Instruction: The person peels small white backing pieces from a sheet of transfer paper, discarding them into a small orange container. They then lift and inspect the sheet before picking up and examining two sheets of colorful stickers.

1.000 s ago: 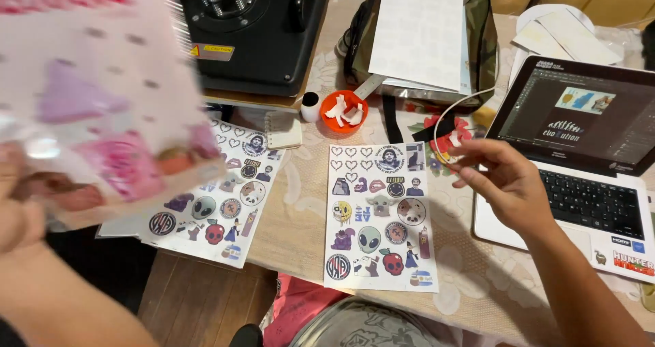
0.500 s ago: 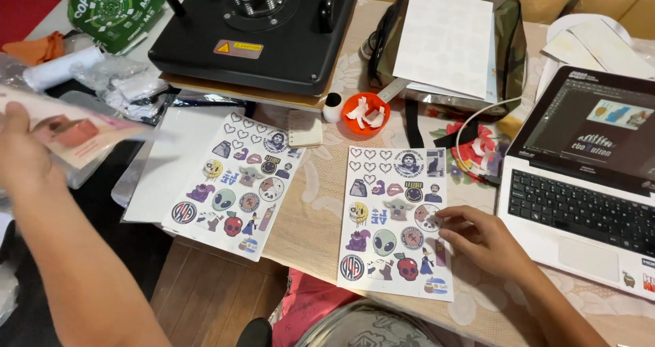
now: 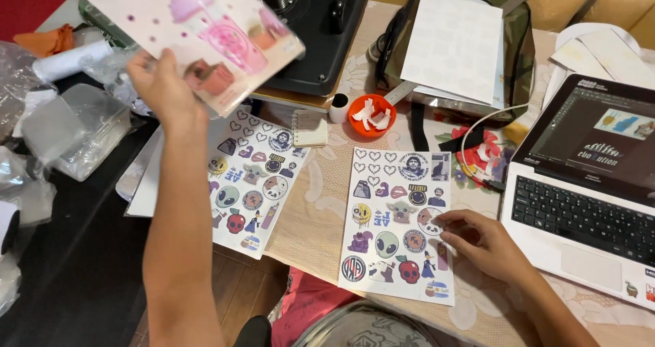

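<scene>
My left hand (image 3: 160, 84) holds up a stiff pink printed sheet (image 3: 198, 26) with drink pictures, tilted above the left side of the table. Under my left forearm lies a white sticker sheet (image 3: 256, 180) covered in small colourful stickers. A second, similar sticker sheet (image 3: 399, 217) lies flat in the middle. My right hand (image 3: 481, 241) rests on the right edge of that sheet, fingertips curled on a round sticker near its right side. I cannot see anything held in that hand.
A black heat press (image 3: 321, 26) stands at the back, an orange bowl (image 3: 372, 115) with white scraps and a small notepad (image 3: 309, 128) in front of it. A camouflage bag (image 3: 522, 53) holds white paper. An open laptop (image 3: 587, 190) sits right. Plastic bags (image 3: 75, 128) lie left.
My left hand has swung the pink sheet from the far left up toward the middle. My right hand slid slightly right along the middle sticker sheet's edge.
</scene>
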